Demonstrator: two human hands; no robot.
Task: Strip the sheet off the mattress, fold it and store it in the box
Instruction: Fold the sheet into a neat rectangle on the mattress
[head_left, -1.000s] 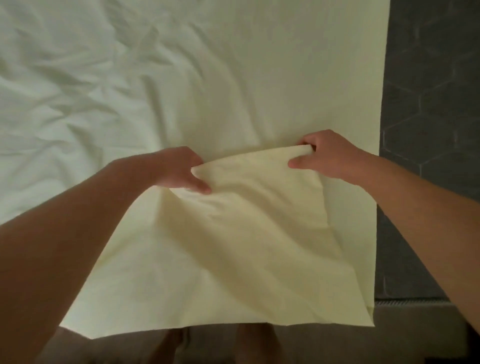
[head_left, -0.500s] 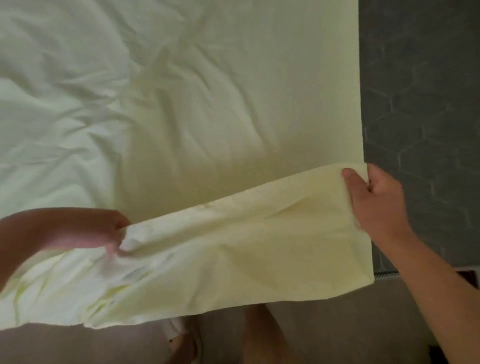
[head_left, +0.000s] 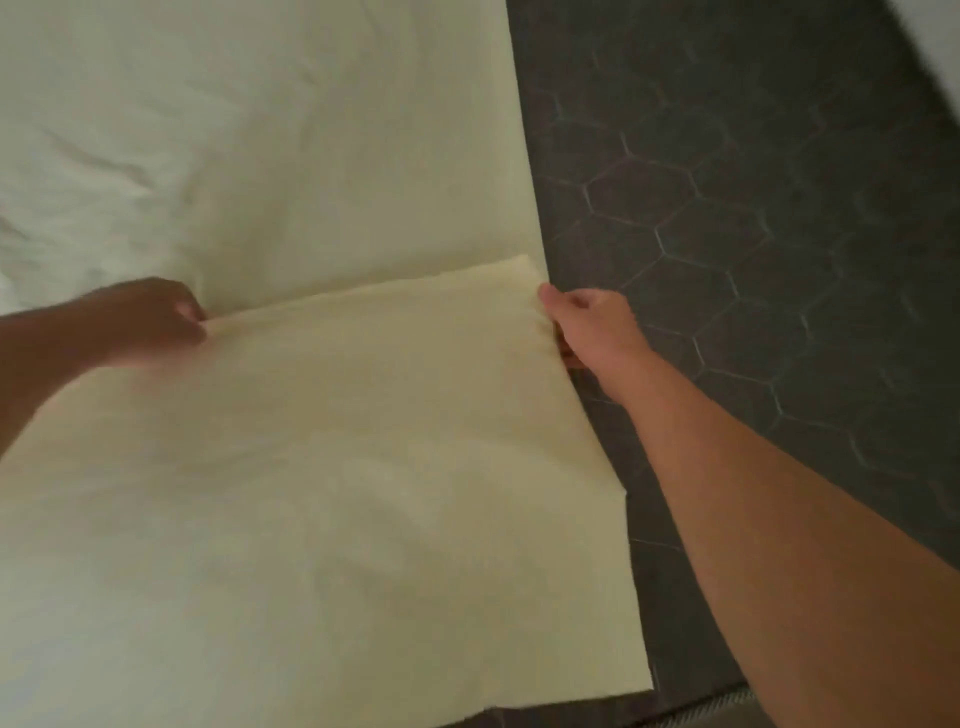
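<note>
I judged the sheet (head_left: 337, 467) light, limp and crease-prone, best held at corners; the left hand (head_left: 150, 322) pinched its folded edge at nine o'clock, the right hand (head_left: 592, 327) gripped the three o'clock corner.

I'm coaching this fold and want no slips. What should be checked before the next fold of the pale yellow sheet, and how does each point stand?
1. Left hand pinches one end of the pale yellow fabric sheet's folded edge: ok.
2. Right hand grips the other end: ok.
3. Edge between the hands drawn straight: ok.
4. Side edges of both layers aligned: cannot tell, blurred.
5. Storage box within reach: cannot tell, not in view.
</note>
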